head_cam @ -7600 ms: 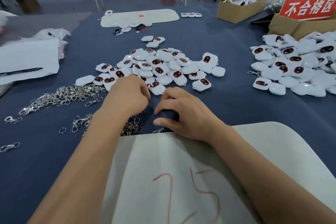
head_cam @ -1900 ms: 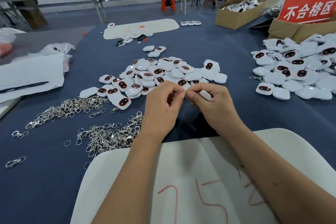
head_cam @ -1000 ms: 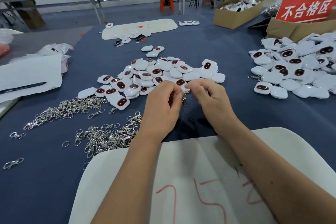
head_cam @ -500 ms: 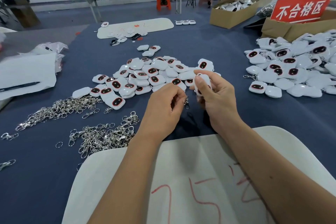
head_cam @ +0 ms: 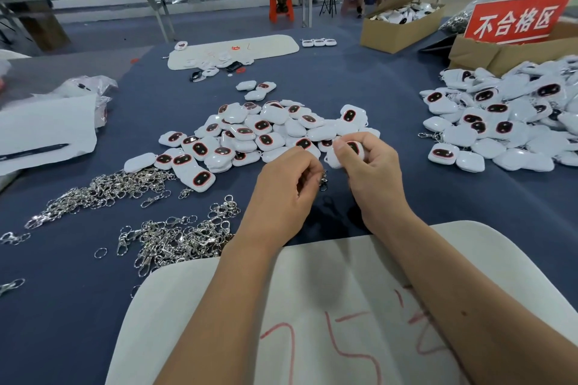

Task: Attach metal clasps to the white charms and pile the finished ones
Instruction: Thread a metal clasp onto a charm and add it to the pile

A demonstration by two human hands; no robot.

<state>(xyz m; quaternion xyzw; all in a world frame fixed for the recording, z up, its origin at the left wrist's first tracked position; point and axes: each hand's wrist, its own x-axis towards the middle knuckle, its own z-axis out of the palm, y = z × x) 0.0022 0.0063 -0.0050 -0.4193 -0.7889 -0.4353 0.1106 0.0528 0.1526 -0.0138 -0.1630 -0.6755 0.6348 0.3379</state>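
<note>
The right hand [head_cam: 369, 166] is pinching a white rounded plastic charm with a red-rimmed dark oval [head_cam: 352, 150], tilting it so its loop end is facing the left hand [head_cam: 291, 184]. The left hand's curled fingers are gripping a small silver metal clasp [head_cam: 323, 180], seemingly to hook it on. Both are hovering above the blue cloth worktop [head_cam: 312, 78], between the unfinished charm heap [head_cam: 259, 131] and finished pile [head_cam: 513, 122]. Fingers are hiding the join itself.

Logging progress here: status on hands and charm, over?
Right hand grips white rounded plastic charm. Left hand pinches small silver metal clasp. Nothing between them.
</note>
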